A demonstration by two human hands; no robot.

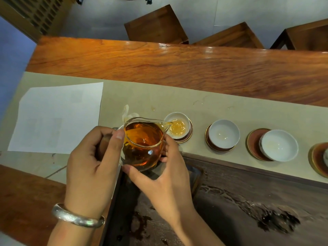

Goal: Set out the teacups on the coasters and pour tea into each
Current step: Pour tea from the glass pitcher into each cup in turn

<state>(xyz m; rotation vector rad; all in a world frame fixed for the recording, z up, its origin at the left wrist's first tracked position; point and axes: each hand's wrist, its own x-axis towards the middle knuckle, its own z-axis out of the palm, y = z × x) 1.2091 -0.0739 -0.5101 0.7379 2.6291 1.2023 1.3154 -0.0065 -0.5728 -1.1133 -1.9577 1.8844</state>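
Observation:
A glass pitcher (pixel 142 142) of amber tea is tilted, its spout over the leftmost white teacup (pixel 177 125), and tea runs into that cup. My left hand (pixel 94 157) grips the pitcher's handle side. My right hand (pixel 165 173) cups its base and right wall. The teacup stands on a round brown coaster (pixel 188 137). To the right, a second white cup (pixel 224 134) and a third (pixel 279 145) sit on their own coasters and look nearly dry. A fourth coaster (pixel 317 158) shows at the right edge.
A beige runner (pixel 124 91) lies along the wooden table (pixel 159 63), with a white paper sheet (pixel 56 116) at the left. A dark wet tea tray (pixel 239 201) sits below my hands. Wooden stools (pixel 156 25) stand beyond the table.

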